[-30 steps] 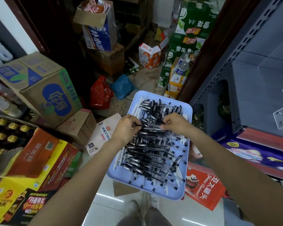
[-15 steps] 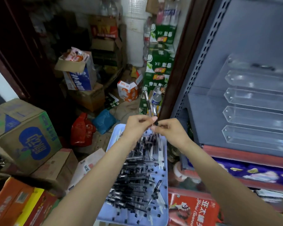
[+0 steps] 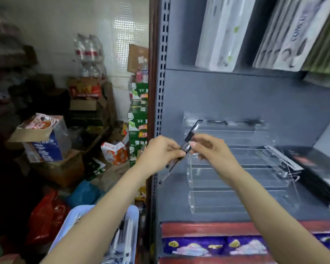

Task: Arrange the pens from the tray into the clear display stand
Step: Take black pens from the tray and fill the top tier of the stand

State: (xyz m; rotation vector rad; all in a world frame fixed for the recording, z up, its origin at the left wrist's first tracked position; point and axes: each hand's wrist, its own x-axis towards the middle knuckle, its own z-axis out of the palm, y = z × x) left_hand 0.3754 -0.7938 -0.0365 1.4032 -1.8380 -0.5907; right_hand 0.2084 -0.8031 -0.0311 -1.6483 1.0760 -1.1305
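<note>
My left hand [image 3: 161, 152] and my right hand [image 3: 210, 149] both pinch a small bunch of black-capped pens [image 3: 187, 143], held slanted in front of the clear display stand [image 3: 236, 180]. The stand has several stepped clear tiers and sits on a grey shelf; a few dark pens [image 3: 234, 122] lie along its top tier. The light blue tray [image 3: 132, 216] with more pens shows at the bottom, partly hidden by my left forearm.
A grey perforated shelf upright [image 3: 161, 92] runs beside the stand. Black packets [image 3: 316, 168] lie to the stand's right, flat packaged goods [image 3: 223, 33] on the shelf above. Cartons [image 3: 44, 149], green drink cases [image 3: 139, 121] and a red bag [image 3: 46, 216] crowd the floor at left.
Both hands rose from the tray with pens and moved right, up to the display stand. The view swung up and right, so the tray dropped to the bottom edge.
</note>
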